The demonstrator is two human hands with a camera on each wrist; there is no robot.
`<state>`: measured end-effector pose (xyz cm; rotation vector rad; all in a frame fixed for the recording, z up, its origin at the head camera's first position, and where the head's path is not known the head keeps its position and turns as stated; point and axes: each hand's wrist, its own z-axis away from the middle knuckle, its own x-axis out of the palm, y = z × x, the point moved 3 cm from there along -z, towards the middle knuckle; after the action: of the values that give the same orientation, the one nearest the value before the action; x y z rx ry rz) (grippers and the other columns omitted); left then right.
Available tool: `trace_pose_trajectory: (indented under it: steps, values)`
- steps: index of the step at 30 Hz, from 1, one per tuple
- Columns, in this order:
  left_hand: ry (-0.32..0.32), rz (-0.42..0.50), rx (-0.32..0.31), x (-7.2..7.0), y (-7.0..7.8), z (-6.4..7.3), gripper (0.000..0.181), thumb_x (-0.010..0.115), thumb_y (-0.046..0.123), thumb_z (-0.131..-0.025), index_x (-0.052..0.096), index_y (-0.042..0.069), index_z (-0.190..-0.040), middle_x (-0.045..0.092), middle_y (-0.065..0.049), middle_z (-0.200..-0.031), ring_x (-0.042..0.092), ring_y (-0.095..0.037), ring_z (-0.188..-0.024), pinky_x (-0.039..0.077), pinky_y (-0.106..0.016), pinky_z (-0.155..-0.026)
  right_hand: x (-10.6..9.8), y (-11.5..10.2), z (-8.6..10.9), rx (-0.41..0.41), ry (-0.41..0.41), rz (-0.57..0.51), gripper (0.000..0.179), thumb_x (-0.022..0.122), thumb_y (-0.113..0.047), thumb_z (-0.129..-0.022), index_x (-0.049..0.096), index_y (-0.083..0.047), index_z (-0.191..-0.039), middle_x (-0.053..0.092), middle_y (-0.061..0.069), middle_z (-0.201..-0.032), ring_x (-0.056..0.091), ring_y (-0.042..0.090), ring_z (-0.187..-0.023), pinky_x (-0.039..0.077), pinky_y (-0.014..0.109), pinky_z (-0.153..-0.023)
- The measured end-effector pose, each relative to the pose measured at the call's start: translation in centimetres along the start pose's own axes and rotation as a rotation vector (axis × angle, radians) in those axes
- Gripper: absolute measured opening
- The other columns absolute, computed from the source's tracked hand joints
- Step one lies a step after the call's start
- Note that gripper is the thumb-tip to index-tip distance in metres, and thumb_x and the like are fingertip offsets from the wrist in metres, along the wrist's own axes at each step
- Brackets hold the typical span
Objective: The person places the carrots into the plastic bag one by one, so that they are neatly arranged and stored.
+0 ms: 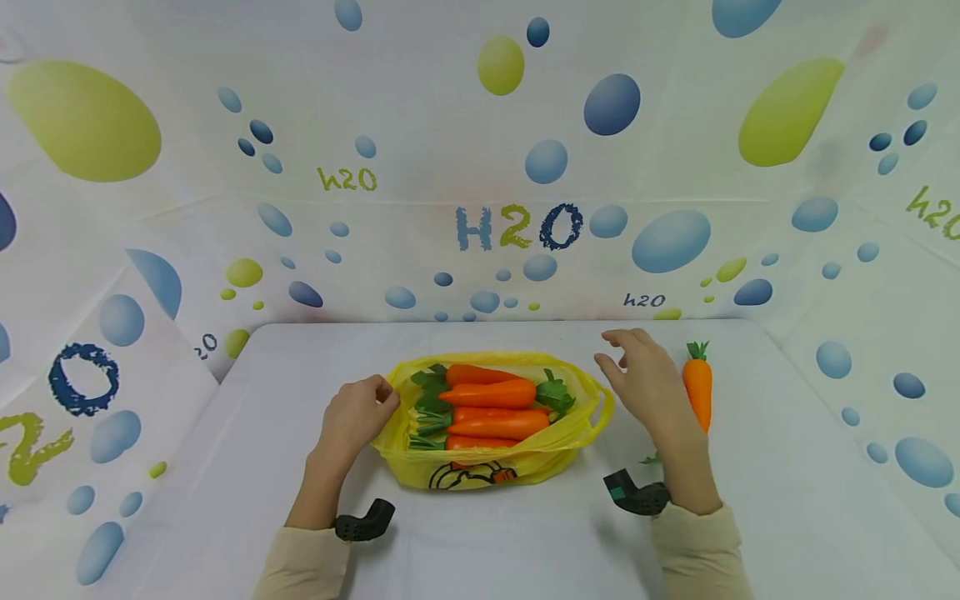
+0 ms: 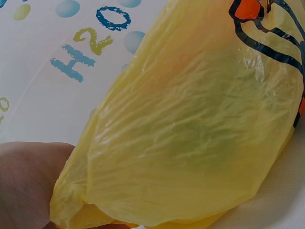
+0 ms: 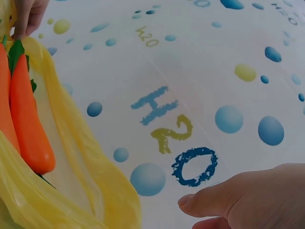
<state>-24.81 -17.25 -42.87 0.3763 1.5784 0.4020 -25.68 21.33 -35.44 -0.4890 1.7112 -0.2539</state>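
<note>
A yellow plastic bag lies on the table with its mouth spread wide, a dark cartoon print on its near side. Several orange carrots with green tops lie inside it. My left hand pinches the bag's left rim; in the left wrist view the yellow film bunches at the fingers. Just right of the bag's handle loop, my right hand hovers with fingers spread and nothing between them. In the right wrist view its thumb points toward the bag.
One more carrot lies on the white table to the right, partly behind my right forearm. A bit of green leaf shows beside that forearm. A printed cloth with blue and green drops hangs behind the table.
</note>
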Motion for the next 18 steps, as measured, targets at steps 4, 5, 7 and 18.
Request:
trace_pose_trajectory:
  steps: [4, 5, 7, 18]
  values:
    - [0.002, 0.001, 0.002, 0.0, 0.0, 0.0, 0.023, 0.060, 0.025, -0.093, 0.069, 0.004, -0.097, 0.074, -0.013, -0.096, 0.063, -0.021, -0.072, 0.053, -0.036, -0.064, -0.3, 0.6, 0.0, 0.002, 0.022, -0.001, 0.042, 0.060, -0.026, -0.099, 0.058, -0.003, -0.134, 0.061, 0.020, -0.128, 0.063, 0.034, -0.099, 0.055, 0.048, -0.084]
    - [0.002, 0.002, 0.003, 0.0, 0.0, 0.0, 0.023, 0.060, 0.025, -0.093, 0.069, 0.004, -0.097, 0.074, -0.013, -0.096, 0.063, -0.021, -0.072, 0.053, -0.036, -0.064, -0.4, 0.7, 0.1, 0.004, 0.027, -0.001, 0.042, 0.060, -0.026, -0.099, 0.058, -0.002, -0.134, 0.061, 0.020, -0.128, 0.062, 0.033, -0.098, 0.055, 0.048, -0.084]
    - [0.003, 0.002, 0.003, 0.0, 0.0, 0.0, 0.022, 0.060, 0.025, -0.093, 0.069, 0.004, -0.097, 0.074, -0.013, -0.096, 0.063, -0.021, -0.072, 0.053, -0.036, -0.064, -0.5, 1.0, 0.1, 0.009, 0.036, -0.003, 0.042, 0.060, -0.025, -0.099, 0.058, -0.002, -0.134, 0.061, 0.020, -0.127, 0.062, 0.034, -0.098, 0.055, 0.048, -0.084]
    - [0.000, -0.001, 0.002, 0.1, 0.0, 0.0, 0.023, 0.060, 0.025, -0.093, 0.069, 0.004, -0.097, 0.074, -0.013, -0.096, 0.062, -0.021, -0.071, 0.053, -0.035, -0.064, -1.2, 1.7, 0.2, 0.020, 0.065, -0.025, 0.041, 0.062, -0.022, -0.098, 0.059, 0.000, -0.132, 0.062, 0.023, -0.123, 0.062, 0.035, -0.096, 0.054, 0.050, -0.083]
